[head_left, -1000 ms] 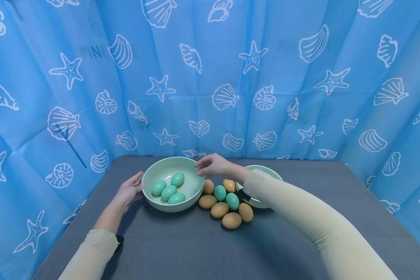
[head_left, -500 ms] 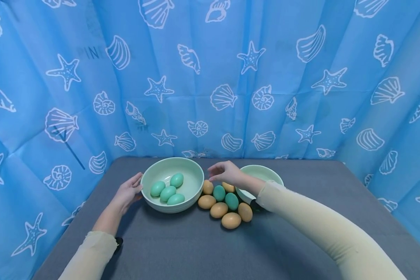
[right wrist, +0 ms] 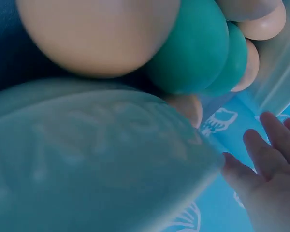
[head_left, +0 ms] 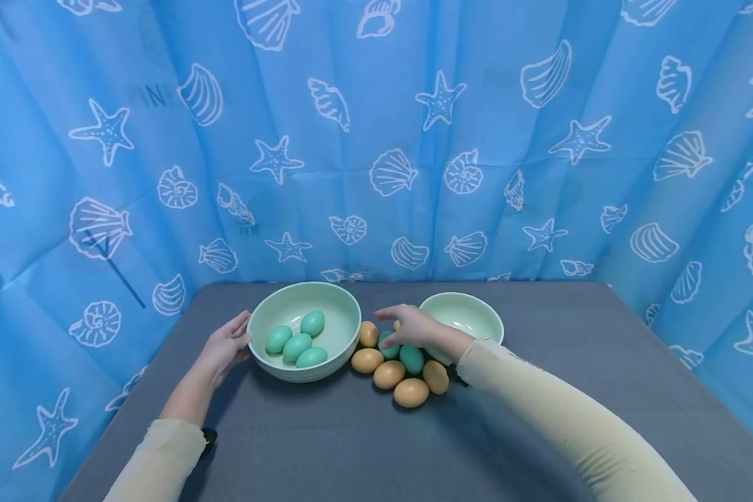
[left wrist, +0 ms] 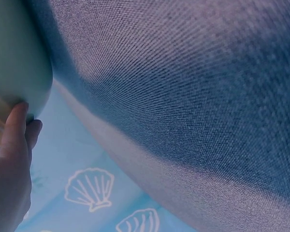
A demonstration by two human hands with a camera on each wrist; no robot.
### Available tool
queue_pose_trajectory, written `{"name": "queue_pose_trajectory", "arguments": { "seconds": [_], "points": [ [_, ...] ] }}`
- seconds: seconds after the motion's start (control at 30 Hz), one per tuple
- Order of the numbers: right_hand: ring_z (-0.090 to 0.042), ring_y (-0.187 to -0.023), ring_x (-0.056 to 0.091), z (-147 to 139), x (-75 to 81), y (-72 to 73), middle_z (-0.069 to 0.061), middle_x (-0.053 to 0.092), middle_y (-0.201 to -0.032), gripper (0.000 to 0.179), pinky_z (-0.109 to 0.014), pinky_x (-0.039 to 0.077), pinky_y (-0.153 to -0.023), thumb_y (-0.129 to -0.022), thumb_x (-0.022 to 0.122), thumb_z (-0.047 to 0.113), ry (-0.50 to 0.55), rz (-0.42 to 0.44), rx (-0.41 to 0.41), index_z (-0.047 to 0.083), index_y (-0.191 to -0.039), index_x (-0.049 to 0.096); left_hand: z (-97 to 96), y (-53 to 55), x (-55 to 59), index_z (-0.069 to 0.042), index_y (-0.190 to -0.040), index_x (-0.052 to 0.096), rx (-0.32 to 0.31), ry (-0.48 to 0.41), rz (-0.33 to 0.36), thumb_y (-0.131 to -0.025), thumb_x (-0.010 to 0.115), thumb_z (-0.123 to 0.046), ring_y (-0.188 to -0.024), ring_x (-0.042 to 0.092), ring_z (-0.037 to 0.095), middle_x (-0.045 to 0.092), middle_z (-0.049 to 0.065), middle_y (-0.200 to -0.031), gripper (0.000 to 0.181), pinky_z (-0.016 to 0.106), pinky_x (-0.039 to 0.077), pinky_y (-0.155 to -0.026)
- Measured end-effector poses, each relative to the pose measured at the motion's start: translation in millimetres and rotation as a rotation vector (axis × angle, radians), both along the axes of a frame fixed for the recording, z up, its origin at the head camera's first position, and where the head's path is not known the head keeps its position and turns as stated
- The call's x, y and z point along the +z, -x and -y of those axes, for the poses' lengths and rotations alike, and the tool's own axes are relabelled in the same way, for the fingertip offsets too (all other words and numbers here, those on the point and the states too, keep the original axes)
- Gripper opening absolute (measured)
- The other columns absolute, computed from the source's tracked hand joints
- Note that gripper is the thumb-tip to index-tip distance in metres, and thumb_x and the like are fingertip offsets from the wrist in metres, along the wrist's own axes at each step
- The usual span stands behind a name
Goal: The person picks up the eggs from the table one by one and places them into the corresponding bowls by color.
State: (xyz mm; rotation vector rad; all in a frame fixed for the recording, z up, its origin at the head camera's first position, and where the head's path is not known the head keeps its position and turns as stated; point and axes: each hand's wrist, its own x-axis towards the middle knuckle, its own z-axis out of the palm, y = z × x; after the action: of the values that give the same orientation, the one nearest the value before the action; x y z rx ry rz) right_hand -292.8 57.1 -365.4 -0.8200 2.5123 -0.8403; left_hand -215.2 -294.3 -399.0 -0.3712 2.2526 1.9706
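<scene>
My left hand (head_left: 221,352) rests its fingers against the outer left side of the larger pale green bowl (head_left: 341,324), as the left wrist view also shows. Inside that bowl lie several green eggs (head_left: 312,357). My right hand (head_left: 416,326) reaches over a cluster of eggs between the two bowls, fingers apart and holding nothing. Its thumb overlaps a green egg (head_left: 389,348) in the head view. Another green egg (head_left: 412,360) and several brown eggs (head_left: 411,393) lie close around. In the right wrist view, the fingers (right wrist: 261,150) spread beyond the smaller bowl's rim.
Partly behind my right wrist stands the smaller pale green bowl (head_left: 463,310), its near side hidden by the arm. A grey cloth covers the table (head_left: 314,439). Blue curtains (head_left: 376,139) with white shell prints hang right behind the table and along its sides.
From the larger bowl's right rim, my right hand has moved right and then down over the egg cluster. My left hand stays at the bowl. The head view has shifted slightly.
</scene>
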Motion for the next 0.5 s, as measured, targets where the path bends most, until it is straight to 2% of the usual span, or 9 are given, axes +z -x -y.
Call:
{"name": "queue_pose_trajectory", "arguments": {
  "seconds": [0.03, 0.1, 0.2, 0.3, 0.43, 0.5],
  "points": [
    [-0.030, -0.082, 0.062, 0.2, -0.6, 0.0, -0.018, 0.055, -0.145, 0.066, -0.036, 0.053, -0.079, -0.088, 0.077, 0.010, -0.023, 0.002, -0.003, 0.003, -0.148, 0.049, 0.1, 0.0, 0.0, -0.009, -0.161, 0.002, -0.002, 0.001, 0.000, -0.109, 0.032, -0.006, -0.154, 0.007, 0.033, 0.002, 0.010, -0.168, 0.060, 0.058, 0.023, -0.120],
    [-0.031, -0.105, 0.064, 0.3, -1.5, 0.6, -0.017, 0.055, -0.145, 0.068, -0.039, 0.055, -0.089, -0.088, 0.078, 0.011, -0.070, 0.002, -0.010, 0.004, -0.149, 0.048, 0.2, 0.2, 0.0, -0.008, -0.161, 0.002, -0.005, 0.001, 0.000, -0.109, 0.032, -0.006, -0.154, 0.007, 0.034, 0.002, 0.011, -0.167, 0.060, 0.058, 0.023, -0.120],
    [-0.035, -0.132, 0.053, -0.1, -3.2, 3.4, -0.017, 0.052, -0.148, 0.071, -0.047, 0.050, -0.104, -0.087, 0.079, 0.013, -0.125, -0.004, -0.003, 0.005, -0.150, 0.046, 0.3, 0.0, -0.1, -0.008, -0.161, 0.002, -0.007, 0.009, 0.001, -0.109, 0.032, -0.006, -0.154, 0.008, 0.034, 0.002, 0.011, -0.167, 0.060, 0.058, 0.024, -0.120],
    [-0.036, -0.137, 0.047, -1.1, -4.4, 7.6, -0.020, 0.046, -0.153, 0.074, -0.049, 0.045, -0.108, -0.088, 0.079, 0.014, -0.164, -0.005, 0.025, 0.006, -0.152, 0.043, -0.2, -0.5, 0.0, -0.009, -0.161, 0.003, -0.004, 0.018, 0.003, -0.109, 0.032, -0.006, -0.154, 0.010, 0.035, 0.003, 0.012, -0.167, 0.060, 0.057, 0.025, -0.120],
    [-0.039, -0.147, 0.032, -2.1, -7.5, 13.1, -0.021, 0.032, -0.161, 0.078, -0.052, 0.034, -0.117, -0.088, 0.079, 0.018, -0.229, -0.025, 0.080, 0.010, -0.155, 0.039, -0.8, -1.6, 0.4, -0.009, -0.161, 0.003, -0.008, 0.026, 0.003, -0.109, 0.033, -0.006, -0.153, 0.011, 0.036, 0.003, 0.012, -0.167, 0.060, 0.056, 0.026, -0.120],
    [-0.041, -0.149, 0.028, -1.2, -8.9, 15.1, -0.021, 0.029, -0.162, 0.079, -0.054, 0.031, -0.119, -0.088, 0.079, 0.020, -0.257, -0.036, 0.101, 0.012, -0.156, 0.038, -1.2, -1.6, 1.1, -0.009, -0.161, 0.002, -0.009, 0.030, 0.007, -0.109, 0.033, -0.006, -0.154, 0.010, 0.036, 0.003, 0.012, -0.167, 0.060, 0.056, 0.026, -0.120]
  ]
}}
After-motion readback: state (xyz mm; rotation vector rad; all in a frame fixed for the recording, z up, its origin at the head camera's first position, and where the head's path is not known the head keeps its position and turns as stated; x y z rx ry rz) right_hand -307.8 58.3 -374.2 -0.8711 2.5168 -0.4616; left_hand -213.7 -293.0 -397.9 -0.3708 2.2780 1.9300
